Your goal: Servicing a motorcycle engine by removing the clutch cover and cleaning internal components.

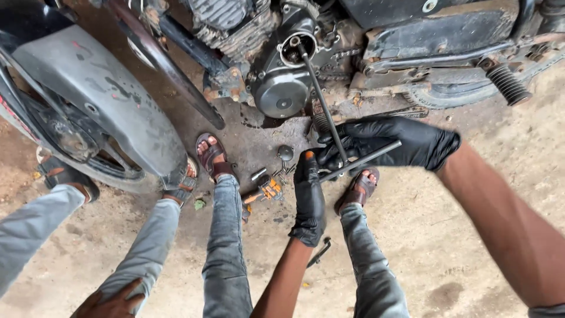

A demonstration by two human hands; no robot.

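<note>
Gripping the crossbar of a long T-wrench (329,112), the right hand (400,144) and left hand (308,191) are closing around it while its tip is sitting in the engine cover (282,88), ready for turning.

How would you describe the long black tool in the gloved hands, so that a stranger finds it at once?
Start at the round engine cover of the motorcycle. Above it is a small round opening, and a thin black T-handle wrench runs from there down to the right hand and left hand. Only it has a crossbar at its end.
</note>
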